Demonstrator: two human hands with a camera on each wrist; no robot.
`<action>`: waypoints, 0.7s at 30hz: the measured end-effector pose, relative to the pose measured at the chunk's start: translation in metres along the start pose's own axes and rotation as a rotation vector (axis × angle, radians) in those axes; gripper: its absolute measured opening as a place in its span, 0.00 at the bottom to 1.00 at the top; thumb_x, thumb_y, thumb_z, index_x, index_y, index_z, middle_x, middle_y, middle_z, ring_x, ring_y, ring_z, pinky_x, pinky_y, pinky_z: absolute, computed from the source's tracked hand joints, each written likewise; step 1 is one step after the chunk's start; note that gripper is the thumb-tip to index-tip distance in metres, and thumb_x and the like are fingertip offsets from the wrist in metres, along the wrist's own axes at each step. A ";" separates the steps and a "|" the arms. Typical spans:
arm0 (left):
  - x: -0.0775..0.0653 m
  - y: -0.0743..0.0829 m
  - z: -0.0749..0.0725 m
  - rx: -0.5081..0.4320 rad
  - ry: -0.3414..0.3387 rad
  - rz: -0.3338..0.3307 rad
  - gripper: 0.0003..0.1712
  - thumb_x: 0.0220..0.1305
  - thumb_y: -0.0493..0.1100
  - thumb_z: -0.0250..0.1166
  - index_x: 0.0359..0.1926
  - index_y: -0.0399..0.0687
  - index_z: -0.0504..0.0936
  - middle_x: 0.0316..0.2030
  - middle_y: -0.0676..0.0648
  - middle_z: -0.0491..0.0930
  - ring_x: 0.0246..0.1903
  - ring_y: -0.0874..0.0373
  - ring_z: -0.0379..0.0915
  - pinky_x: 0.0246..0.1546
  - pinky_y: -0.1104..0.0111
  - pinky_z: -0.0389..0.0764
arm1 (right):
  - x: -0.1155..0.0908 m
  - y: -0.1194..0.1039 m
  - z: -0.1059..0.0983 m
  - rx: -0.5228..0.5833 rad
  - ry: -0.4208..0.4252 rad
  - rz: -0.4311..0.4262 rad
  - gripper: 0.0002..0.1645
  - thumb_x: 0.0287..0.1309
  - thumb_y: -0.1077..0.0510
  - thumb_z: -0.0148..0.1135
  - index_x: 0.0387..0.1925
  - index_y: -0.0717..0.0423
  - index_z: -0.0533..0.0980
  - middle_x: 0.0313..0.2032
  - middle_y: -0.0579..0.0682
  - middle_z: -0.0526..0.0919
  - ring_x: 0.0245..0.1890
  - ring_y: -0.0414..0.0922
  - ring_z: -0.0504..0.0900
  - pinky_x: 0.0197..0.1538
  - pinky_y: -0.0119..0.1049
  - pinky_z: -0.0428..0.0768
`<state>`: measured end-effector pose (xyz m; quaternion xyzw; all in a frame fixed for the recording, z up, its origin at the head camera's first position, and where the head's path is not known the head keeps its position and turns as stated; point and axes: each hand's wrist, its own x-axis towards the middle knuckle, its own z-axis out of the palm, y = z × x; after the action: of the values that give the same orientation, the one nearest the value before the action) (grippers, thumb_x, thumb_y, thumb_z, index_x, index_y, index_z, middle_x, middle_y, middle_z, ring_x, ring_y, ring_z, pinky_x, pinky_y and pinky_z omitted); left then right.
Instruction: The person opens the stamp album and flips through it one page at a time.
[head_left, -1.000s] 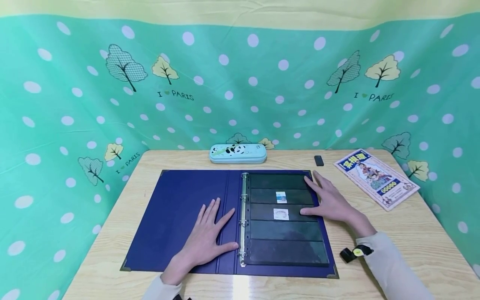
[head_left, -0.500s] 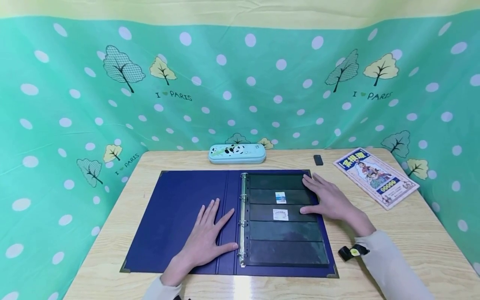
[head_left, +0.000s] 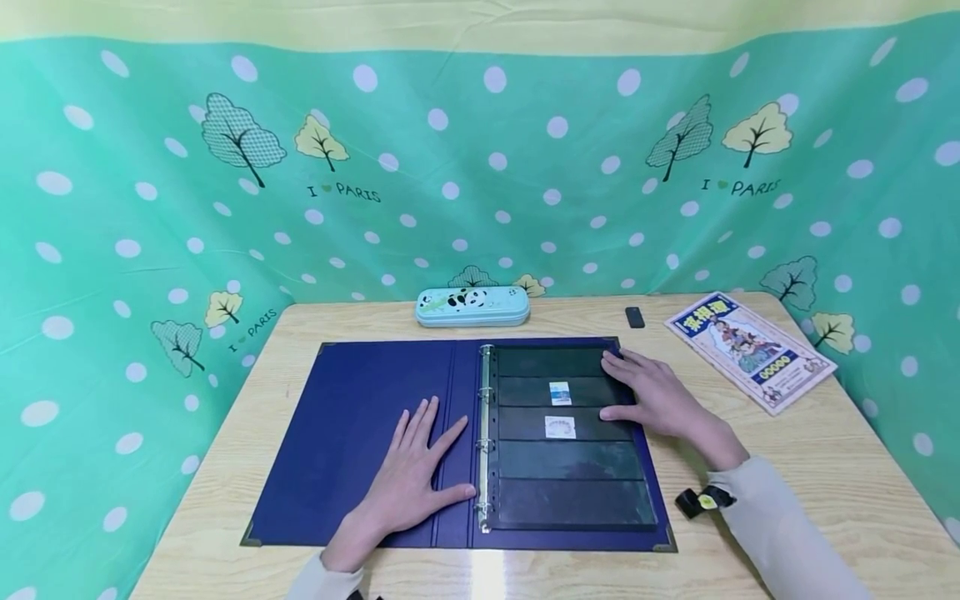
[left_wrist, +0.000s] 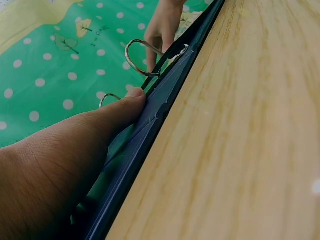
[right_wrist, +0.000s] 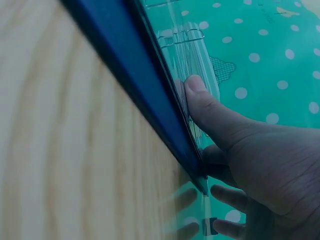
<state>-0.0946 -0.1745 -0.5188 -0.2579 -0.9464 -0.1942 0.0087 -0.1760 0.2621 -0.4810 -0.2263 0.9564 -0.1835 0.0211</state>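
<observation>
An open navy ring binder (head_left: 360,417) lies flat, its metal rings (head_left: 485,446) down the middle. On its right side sits a black stamp page (head_left: 573,504) with clear-fronted strips. Two stamps show in the strips: a blue-and-white stamp (head_left: 560,393) and, below it, a pale stamp (head_left: 559,427). My left hand (head_left: 412,479) rests with fingers spread on the left cover and spine, thumb close to the rings. At the page's upper right edge, my right hand (head_left: 660,400) rests its thumb (right_wrist: 200,95) on the page. The fingers lie by the edge, their tips partly hidden in the right wrist view.
A light blue panda pencil case (head_left: 472,307) stands at the back of the wooden table (head_left: 202,517). Right of it lie a small black object (head_left: 634,317) and a colourful printed booklet (head_left: 750,352). A green dotted cloth (head_left: 480,167) hangs around the back and sides.
The right hand's fingers have drawn slightly closer together at the page's upper right edge. The left hand, binder and stamps stay in place; the head view has shifted slightly.
</observation>
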 end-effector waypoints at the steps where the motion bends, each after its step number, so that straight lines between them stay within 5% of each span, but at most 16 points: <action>1: 0.000 0.000 0.000 -0.001 -0.001 -0.001 0.59 0.67 0.83 0.62 0.88 0.58 0.64 0.88 0.30 0.46 0.88 0.34 0.37 0.85 0.37 0.37 | 0.000 0.001 0.000 0.001 0.003 -0.002 0.57 0.65 0.35 0.78 0.80 0.66 0.70 0.80 0.66 0.70 0.81 0.71 0.63 0.75 0.75 0.63; 11: 0.004 0.000 -0.002 -0.009 -0.037 -0.005 0.59 0.68 0.83 0.63 0.89 0.60 0.62 0.89 0.32 0.43 0.89 0.36 0.34 0.86 0.38 0.35 | 0.007 0.016 0.003 0.090 0.020 0.036 0.62 0.60 0.33 0.82 0.82 0.64 0.69 0.77 0.69 0.69 0.76 0.71 0.66 0.73 0.73 0.68; 21: 0.001 -0.001 -0.002 -0.010 -0.037 -0.022 0.59 0.68 0.82 0.63 0.89 0.59 0.62 0.89 0.32 0.43 0.89 0.36 0.34 0.86 0.38 0.35 | 0.023 0.017 -0.005 0.016 -0.034 0.072 0.69 0.59 0.26 0.79 0.84 0.66 0.64 0.78 0.74 0.64 0.76 0.71 0.64 0.74 0.73 0.65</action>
<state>-0.0958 -0.1758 -0.5172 -0.2510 -0.9482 -0.1942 -0.0125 -0.2046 0.2673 -0.4813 -0.1946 0.9619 -0.1866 0.0460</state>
